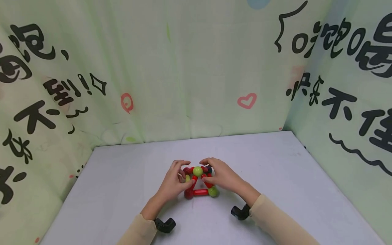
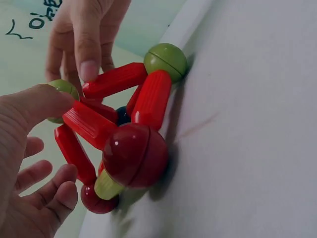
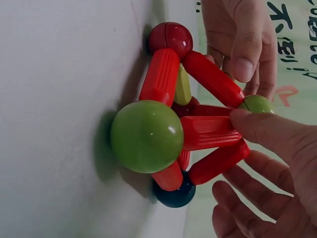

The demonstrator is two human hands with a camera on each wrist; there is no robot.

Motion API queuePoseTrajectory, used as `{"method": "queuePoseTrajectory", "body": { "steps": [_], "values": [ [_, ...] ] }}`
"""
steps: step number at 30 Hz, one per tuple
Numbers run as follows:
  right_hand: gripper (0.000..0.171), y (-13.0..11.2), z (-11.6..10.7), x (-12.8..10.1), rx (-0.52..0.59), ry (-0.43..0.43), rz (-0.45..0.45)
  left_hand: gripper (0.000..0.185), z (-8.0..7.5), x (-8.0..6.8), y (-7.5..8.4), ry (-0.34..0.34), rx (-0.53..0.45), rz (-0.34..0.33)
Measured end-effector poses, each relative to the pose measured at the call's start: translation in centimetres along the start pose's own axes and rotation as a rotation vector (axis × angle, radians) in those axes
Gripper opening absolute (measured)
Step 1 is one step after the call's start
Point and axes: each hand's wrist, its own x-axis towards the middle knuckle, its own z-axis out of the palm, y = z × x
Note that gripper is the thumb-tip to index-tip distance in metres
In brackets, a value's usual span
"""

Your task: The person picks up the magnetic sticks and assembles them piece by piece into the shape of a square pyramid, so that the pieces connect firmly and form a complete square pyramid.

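A pyramid of magnetic rods and balls [image 1: 201,192] stands on the table. Its rods [image 3: 161,74] are red, except for a yellow-green rod [image 2: 106,186] low on the left. A green ball [image 1: 197,171] forms the peak. At the base are a red ball [image 2: 136,155], a green ball [image 3: 147,136], a dark blue ball [image 3: 174,191] and a dark red ball [image 2: 99,199]. My left hand [image 1: 174,179] touches a sloping rod near the peak with its thumb, fingers loose and spread beside it. My right hand [image 1: 226,176] likewise touches another sloping rod with its thumb; its fingers are apart.
The white table [image 1: 128,177] extends around both hands. A pale green curtain [image 1: 190,68] with black writing and pink drawings hangs behind it and on both sides. Black devices [image 1: 165,225] sit at both wrists, close to the tabletop.
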Motion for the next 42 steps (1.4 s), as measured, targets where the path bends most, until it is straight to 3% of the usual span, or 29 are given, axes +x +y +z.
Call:
{"method": "queuePoseTrajectory", "body": {
  "steps": [3,9,19,27,34,42],
  "values": [
    [0.044,0.3,0.0,0.0,0.001,0.002,0.008,0.052,0.1,0.3,0.2,-0.018,0.011,0.033],
    [0.034,0.6,0.1,-0.1,0.045,-0.015,-0.057,0.037,0.3,0.3,0.4,-0.045,0.024,0.022],
    [0.031,0.7,0.4,0.0,0.089,0.001,-0.07,0.037,0.4,0.2,0.4,-0.058,0.008,0.021],
    [0.054,0.7,0.6,0.1,0.189,0.015,0.006,0.052,0.6,0.2,0.3,-0.064,0.015,0.055],
    [0.045,0.2,1.2,0.0,0.216,0.083,0.01,0.05,0.4,0.1,0.5,-0.075,0.021,0.065],
    [0.036,0.6,0.8,-0.4,0.171,0.047,-0.018,0.046,0.3,0.0,0.3,-0.091,0.031,0.086]
  ]
}}
